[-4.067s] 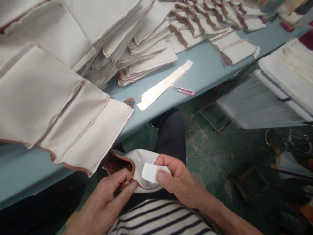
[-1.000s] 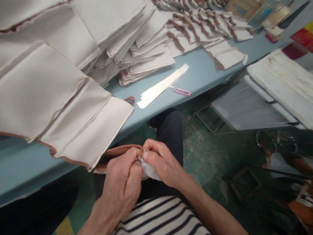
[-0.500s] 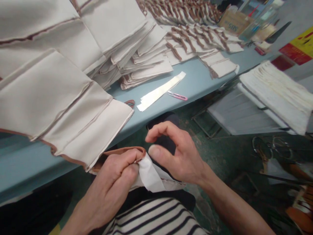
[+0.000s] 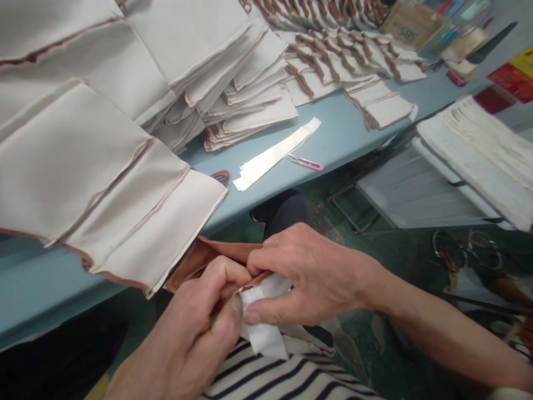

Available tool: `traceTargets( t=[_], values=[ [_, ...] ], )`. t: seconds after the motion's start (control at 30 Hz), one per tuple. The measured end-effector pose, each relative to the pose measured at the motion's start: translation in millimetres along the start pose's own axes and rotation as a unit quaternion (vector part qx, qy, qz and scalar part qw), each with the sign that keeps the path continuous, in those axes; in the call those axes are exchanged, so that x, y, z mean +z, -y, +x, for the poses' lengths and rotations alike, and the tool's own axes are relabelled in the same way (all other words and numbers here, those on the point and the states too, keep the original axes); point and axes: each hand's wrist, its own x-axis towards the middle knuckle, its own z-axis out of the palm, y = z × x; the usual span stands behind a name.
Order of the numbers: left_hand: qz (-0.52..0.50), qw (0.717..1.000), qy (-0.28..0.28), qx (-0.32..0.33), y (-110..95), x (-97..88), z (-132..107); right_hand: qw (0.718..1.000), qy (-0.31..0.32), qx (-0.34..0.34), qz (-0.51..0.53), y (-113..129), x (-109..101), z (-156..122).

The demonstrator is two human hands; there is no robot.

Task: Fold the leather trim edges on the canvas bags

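Observation:
Over my lap I hold a cream cloth bag with a brown edge [image 4: 208, 256]. My left hand [image 4: 200, 316] is closed, pinching the bag's brown rim between thumb and fingers. My right hand [image 4: 308, 272] is closed too, its thumb and fingers pressing a small white fabric label [image 4: 264, 328] against the same rim. The label hangs down below both thumbs. Both hands touch each other at the rim.
A blue table [image 4: 345, 128] carries big stacks of cream bags [image 4: 95, 139] on the left and rows of smaller brown-trimmed pieces [image 4: 345, 61] at the back. A strip of white labels [image 4: 275, 153] and pink thread snips [image 4: 306, 162] lie near its front edge. A white rack [image 4: 437, 189] stands right.
My right hand, lifted off with curled fingers half a second ago, has come back down and closed on the label and rim. The bag's brown opening has turned more toward me.

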Motion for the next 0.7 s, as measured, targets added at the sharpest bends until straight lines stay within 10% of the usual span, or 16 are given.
traceTargets(
  t=[0.47, 0.7],
  values=[
    [0.197, 0.955, -0.163, 0.148, 20.4, 12.4, 1.5, 0.967, -0.031, 0.03, 0.25, -20.5, 34.1, 2.9],
    [0.179, 0.947, -0.134, 0.231, 26.3, 17.0, -5.4, 0.844, 0.041, 0.091, 0.527, -28.0, 48.4, -2.8]
  ],
)
